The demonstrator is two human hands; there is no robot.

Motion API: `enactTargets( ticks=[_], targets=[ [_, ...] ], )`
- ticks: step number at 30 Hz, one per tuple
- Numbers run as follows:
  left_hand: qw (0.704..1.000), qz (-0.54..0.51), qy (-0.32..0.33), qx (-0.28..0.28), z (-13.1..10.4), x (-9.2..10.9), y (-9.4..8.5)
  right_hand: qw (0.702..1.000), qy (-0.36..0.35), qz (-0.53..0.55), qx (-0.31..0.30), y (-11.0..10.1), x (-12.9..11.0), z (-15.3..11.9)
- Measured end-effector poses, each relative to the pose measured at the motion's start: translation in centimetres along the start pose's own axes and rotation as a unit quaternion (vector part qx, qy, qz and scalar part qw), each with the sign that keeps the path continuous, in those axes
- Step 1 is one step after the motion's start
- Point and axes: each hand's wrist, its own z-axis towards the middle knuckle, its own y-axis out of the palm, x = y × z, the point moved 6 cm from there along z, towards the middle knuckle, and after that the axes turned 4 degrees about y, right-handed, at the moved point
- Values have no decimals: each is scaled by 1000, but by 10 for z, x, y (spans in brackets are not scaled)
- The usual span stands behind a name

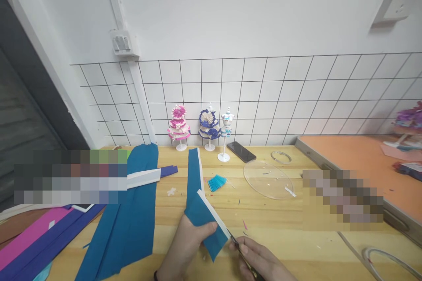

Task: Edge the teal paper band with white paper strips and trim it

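A teal strip with a white border (pixel 194 175) runs up the table, and its near end folds over my left hand (pixel 194 237). My left hand is closed on it, the thumb pressed on the teal face near the white edge. My right hand (pixel 257 257) is closed round dark scissors (pixel 243 252), whose blades meet the white border at the strip's near right corner. Just beyond the hands lies a small pleated light-blue piece (pixel 216 182). Left of them is a large folded teal sheet (pixel 132 224).
Pink (pixel 179 127) and navy-and-cream (pixel 209 129) dressed stands and a white mannequin stand (pixel 227 131) are at the back. Near them lie a phone (pixel 241 151) and a clear disc (pixel 268 179). Magenta (pixel 36 239) and purple material is at left; an orange board (pixel 359 167) is at right.
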Motion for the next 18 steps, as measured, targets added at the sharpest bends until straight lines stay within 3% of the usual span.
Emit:
enactTargets(
  ticks=[7,18],
  targets=[
    [1000,-8,9,-15,0,-3,2,1000,-2,12,1,1,2,3],
    [1000,11,-15,7,0,-3,1,1000,-13,5,-17,0,3,7]
  ],
)
